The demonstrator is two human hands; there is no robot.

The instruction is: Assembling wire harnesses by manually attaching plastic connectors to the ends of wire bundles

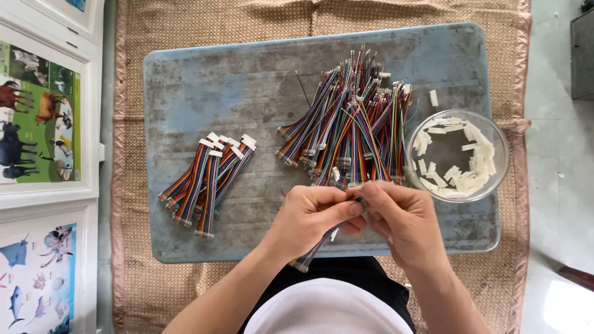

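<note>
While both hands met at lower centre of the head view, the left hand (307, 218) and right hand (402, 218) pinched one rainbow ribbon cable (311, 253) at its upper end; it looked light, limp, best gripped near the connector. One small cable bundle (207, 182) lay left, one large cable pile (349, 124) centre, and one glass bowl (499, 176) of white connector housings (473, 176) right, all on one grey tray (247, 93).

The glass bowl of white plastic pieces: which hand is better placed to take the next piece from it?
Probably the right hand. The glass bowl stands on the right side of the tray, just beyond that hand. The left hand is farther away and grips the ribbon cable.
</note>
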